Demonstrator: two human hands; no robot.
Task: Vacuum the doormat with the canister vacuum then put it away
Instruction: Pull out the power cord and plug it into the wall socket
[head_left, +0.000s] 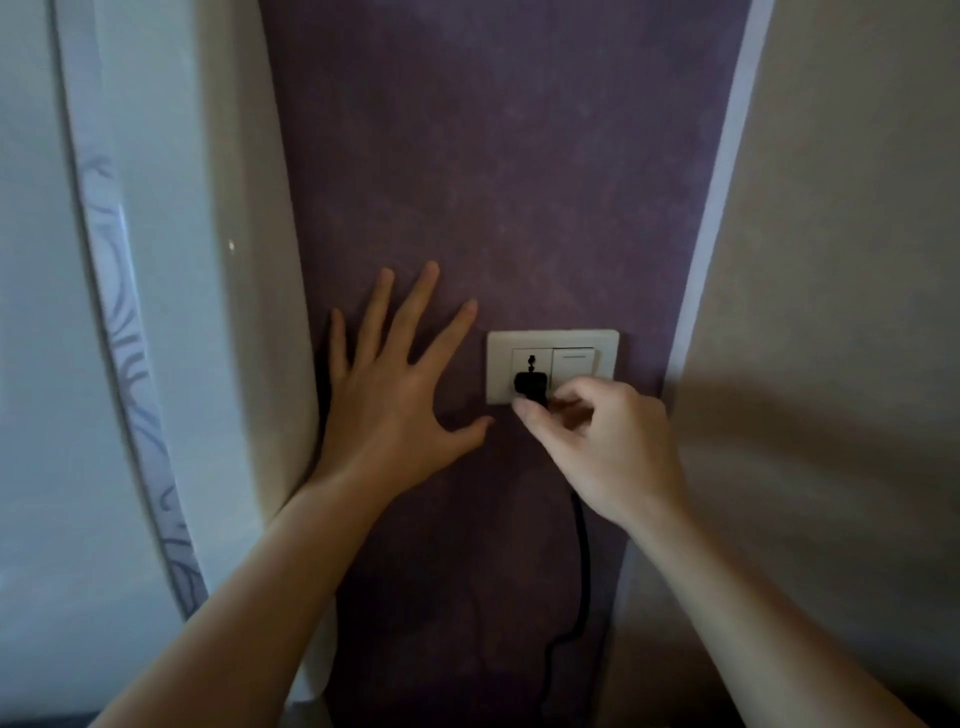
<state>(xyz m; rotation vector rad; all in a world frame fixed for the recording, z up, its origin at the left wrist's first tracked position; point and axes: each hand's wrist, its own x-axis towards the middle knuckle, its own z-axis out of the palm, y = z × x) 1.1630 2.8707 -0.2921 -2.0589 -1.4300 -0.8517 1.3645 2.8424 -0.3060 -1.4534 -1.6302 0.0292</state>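
A black plug (530, 385) sits in the white wall socket plate (553, 340) on a purple wall panel. My right hand (602, 447) pinches the plug between thumb and curled fingers. The black power cord (581, 561) hangs down from under that hand and bends left near the bottom. My left hand (395, 395) lies flat on the purple wall just left of the socket, fingers spread. The vacuum and the doormat are out of view.
A rocker switch (573, 361) sits on the right half of the plate. A beige wall (831, 260) stands to the right. A white frame with a patterned curtain strip (130, 338) runs down the left side.
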